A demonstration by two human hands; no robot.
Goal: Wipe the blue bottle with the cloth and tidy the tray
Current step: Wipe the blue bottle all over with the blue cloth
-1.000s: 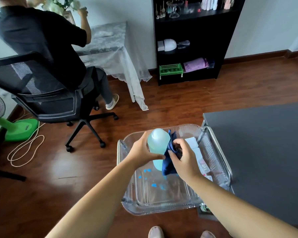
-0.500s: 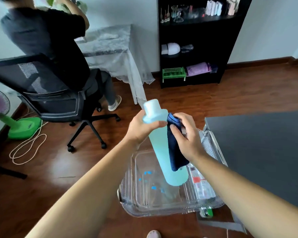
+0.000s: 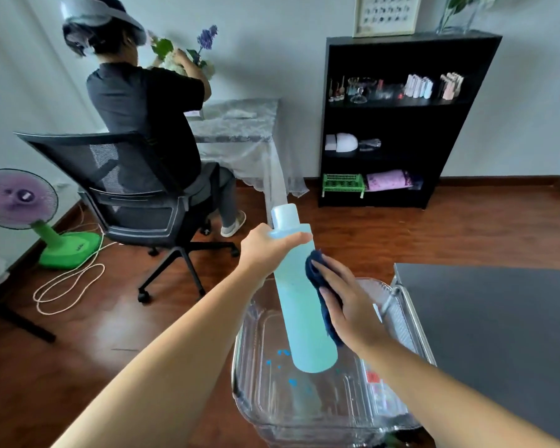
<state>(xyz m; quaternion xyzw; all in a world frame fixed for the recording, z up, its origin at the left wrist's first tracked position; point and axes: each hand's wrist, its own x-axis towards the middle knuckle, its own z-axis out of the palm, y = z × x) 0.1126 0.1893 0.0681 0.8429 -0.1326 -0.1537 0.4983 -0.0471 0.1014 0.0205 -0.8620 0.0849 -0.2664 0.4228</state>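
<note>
A tall light-blue bottle [image 3: 299, 305] with a pale cap hangs tilted above the clear plastic tray [image 3: 256, 376]. My left hand [image 3: 267, 248] grips it just below the cap. My right hand [image 3: 349, 310] presses a dark-blue cloth [image 3: 316, 270] flat against the bottle's right side, fingers stretched along it. Most of the cloth is hidden under that hand. Small blue specks and a few flat packets lie on the tray's floor.
A dark grey table [image 3: 498, 318] borders the tray on the right, with a metal rack [image 3: 408, 321] between them. A person sits in a black office chair [image 3: 136, 195] to the left. Behind stand a green fan [image 3: 29, 208], a floor cable and a black shelf [image 3: 398, 124].
The bottle has come up out of the tray and now hangs tilted over it. My right hand with the cloth has slid down its side and lies flat. The view has tilted upward.
</note>
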